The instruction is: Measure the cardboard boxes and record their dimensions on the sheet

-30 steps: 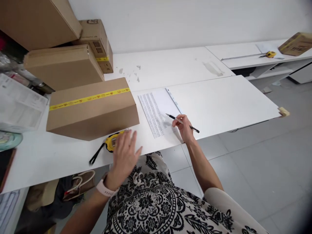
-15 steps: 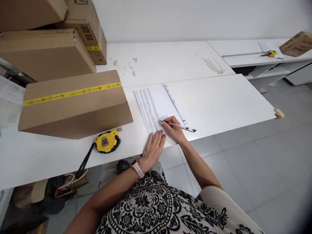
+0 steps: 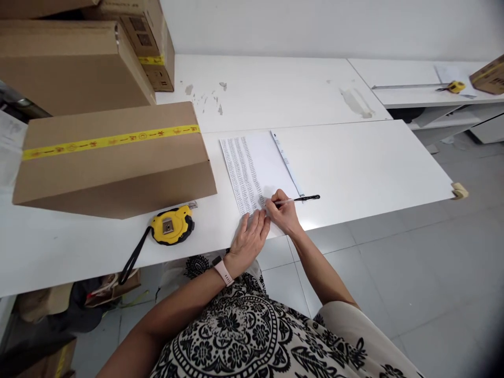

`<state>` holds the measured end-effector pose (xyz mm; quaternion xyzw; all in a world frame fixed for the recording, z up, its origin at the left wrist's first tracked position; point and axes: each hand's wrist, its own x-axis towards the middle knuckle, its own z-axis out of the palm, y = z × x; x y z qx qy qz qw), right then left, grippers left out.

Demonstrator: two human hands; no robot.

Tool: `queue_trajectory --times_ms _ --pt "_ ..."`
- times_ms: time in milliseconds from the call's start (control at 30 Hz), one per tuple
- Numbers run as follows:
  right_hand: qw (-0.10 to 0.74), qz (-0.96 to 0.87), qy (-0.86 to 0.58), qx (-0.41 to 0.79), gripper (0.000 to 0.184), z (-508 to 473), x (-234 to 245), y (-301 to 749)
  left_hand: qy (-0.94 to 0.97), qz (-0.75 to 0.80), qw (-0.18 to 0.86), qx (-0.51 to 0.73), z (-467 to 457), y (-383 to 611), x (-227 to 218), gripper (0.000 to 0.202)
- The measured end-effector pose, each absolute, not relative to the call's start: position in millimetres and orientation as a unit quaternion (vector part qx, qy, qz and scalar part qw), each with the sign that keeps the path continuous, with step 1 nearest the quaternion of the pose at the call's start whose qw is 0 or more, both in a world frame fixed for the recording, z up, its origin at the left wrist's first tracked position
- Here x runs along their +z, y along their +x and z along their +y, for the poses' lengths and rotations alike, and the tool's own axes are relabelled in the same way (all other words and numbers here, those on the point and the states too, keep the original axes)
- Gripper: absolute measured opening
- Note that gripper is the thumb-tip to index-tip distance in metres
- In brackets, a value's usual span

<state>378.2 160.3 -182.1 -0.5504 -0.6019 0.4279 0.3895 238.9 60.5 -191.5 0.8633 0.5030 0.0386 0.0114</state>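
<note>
A white printed paper sheet, covered on its left half with dense columns of small dark print, lies flat on the white tabletop near the front edge. Both hands meet at its lower end. The right hand is closed in a writing grip around a slim black pen. The pen's tip touches the sheet at the bottom of the printed columns, and its rear end points right, out past the paper's edge. The left hand lies palm down with its fingers straight and close together. Its fingertips press on the sheet's lower edge just left of the right hand, almost touching it. A pale pink wristwatch sits on the left wrist.

A narrow strip of a second printed page shows along the sheet's right side. To the left of the hands, and apart from them, a yellow tape measure with a black strap rests on the tabletop. Just behind it stands a large brown cardboard box sealed with yellow tape, whose right end comes close to the sheet's left edge. More brown cardboard boxes are stacked behind it against the wall. A beige foam pad caps the table's right front corner. On a separate white table far to the right lies another yellow tape measure.
</note>
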Motion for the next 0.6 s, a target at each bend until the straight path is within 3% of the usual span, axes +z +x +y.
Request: queue_trajectory --times_ms 600 --pt "0.379 -0.615 -0.543 0.427 0.029 160.0 -186.8 378.3 0.863 0.502 0.019 0.047 60.2 238.9 -191.4 0.057"
